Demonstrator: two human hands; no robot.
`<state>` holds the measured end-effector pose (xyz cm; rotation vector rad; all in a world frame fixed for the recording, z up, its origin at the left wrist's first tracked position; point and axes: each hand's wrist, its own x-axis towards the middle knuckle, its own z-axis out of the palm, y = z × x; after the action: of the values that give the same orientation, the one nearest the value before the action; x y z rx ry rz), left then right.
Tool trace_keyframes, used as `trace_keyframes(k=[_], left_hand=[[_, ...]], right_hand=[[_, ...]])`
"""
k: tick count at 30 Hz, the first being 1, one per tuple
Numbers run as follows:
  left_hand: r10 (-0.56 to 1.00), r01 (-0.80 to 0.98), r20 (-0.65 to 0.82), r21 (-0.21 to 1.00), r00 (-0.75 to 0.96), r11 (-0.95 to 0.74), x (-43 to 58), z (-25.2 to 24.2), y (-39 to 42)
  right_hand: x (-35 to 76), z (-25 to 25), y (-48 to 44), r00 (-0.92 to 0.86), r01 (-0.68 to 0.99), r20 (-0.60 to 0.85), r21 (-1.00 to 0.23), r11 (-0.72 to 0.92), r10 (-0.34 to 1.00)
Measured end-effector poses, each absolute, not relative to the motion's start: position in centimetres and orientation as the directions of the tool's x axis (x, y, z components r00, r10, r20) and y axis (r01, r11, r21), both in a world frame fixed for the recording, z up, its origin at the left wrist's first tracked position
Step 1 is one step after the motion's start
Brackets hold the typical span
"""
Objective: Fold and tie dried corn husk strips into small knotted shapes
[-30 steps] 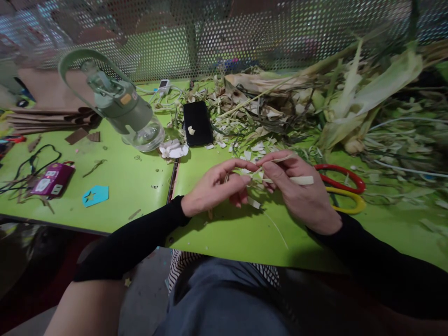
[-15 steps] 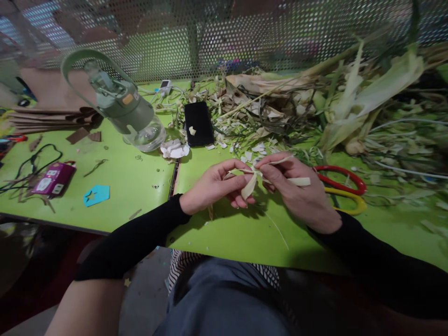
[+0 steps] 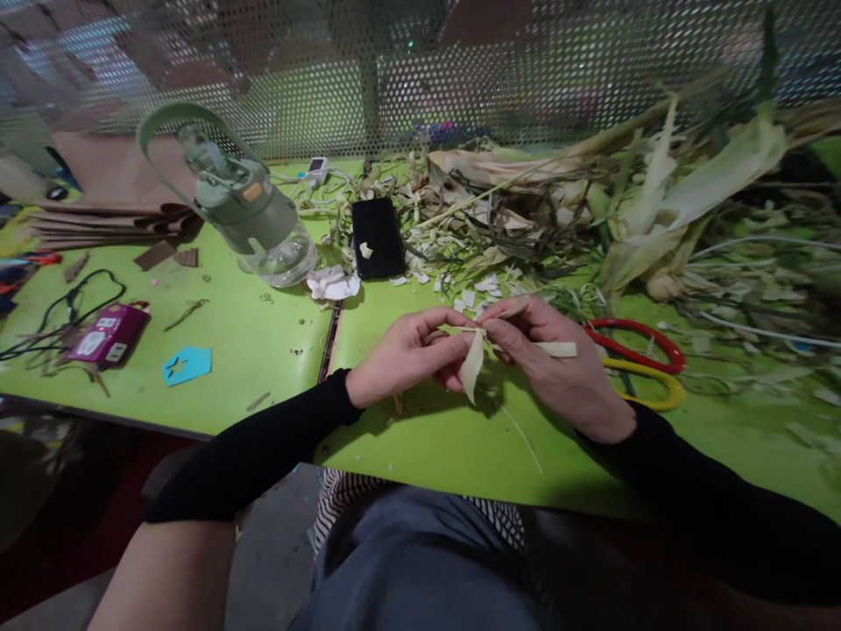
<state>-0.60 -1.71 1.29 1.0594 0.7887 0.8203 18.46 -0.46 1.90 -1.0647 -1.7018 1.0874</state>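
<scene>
My left hand (image 3: 407, 359) and my right hand (image 3: 558, 368) meet just above the green table (image 3: 434, 438), both pinched on pale strips of dried corn husk (image 3: 471, 364). One husk strip hangs down between the fingertips; another sticks out to the right over my right hand's knuckles. Both arms are in black sleeves. Cut husk scraps (image 3: 483, 285) lie just beyond the hands.
A big heap of corn husks and stalks (image 3: 631, 202) fills the back right. Red and yellow scissors (image 3: 640, 359) lie right of my right hand. A black phone (image 3: 378, 237), a green-capped water bottle (image 3: 243, 210), crumpled tissue (image 3: 332, 285), a purple box (image 3: 109, 333) and a blue tag (image 3: 187, 364) lie to the left.
A husk strip has swung down and now hangs between my fingertips. Both hands stay pinched together and have shifted a little.
</scene>
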Motion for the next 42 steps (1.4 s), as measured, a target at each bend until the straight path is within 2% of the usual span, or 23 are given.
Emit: trace_keyframes(k=[10, 16, 22, 27, 34, 42], left_hand=[[0.901, -0.214, -0.187, 0.934, 0.392, 0.287, -0.16, 1.63, -1.88], [0.917, -0.234, -0.131, 0.944, 0.376, 0.231, -0.22, 1.65, -1.83], [0.931, -0.199, -0.101, 0.963, 0.351, 0.179, -0.42, 1.64, -1.78], [0.922, -0.239, -0.134, 0.943, 0.363, 0.231, -0.52, 1.54, -1.80], [0.923, -0.257, -0.189, 0.924, 0.335, 0.283, -0.48, 1.61, -1.50], [0.882, -0.218, -0.243, 0.911, 0.403, 0.351, -0.38, 1.72, -1.50]], right_hand=[[18.33, 1.76, -0.32, -0.310, 0.192, 0.203, -0.944, 0.270, 0.929], [18.53, 1.56, -0.33, -0.289, 0.216, 0.209, -0.936, 0.276, 0.934], [18.37, 1.63, -0.28, -0.246, 0.146, 0.195, -0.961, 0.235, 0.950], [18.38, 1.91, -0.38, -0.287, 0.153, 0.208, -0.954, 0.259, 0.935], [18.70, 1.81, -0.77, -0.323, 0.276, 0.248, -0.899, 0.341, 0.914], [18.75, 1.68, -0.71, -0.409, 0.245, 0.216, -0.910, 0.334, 0.887]])
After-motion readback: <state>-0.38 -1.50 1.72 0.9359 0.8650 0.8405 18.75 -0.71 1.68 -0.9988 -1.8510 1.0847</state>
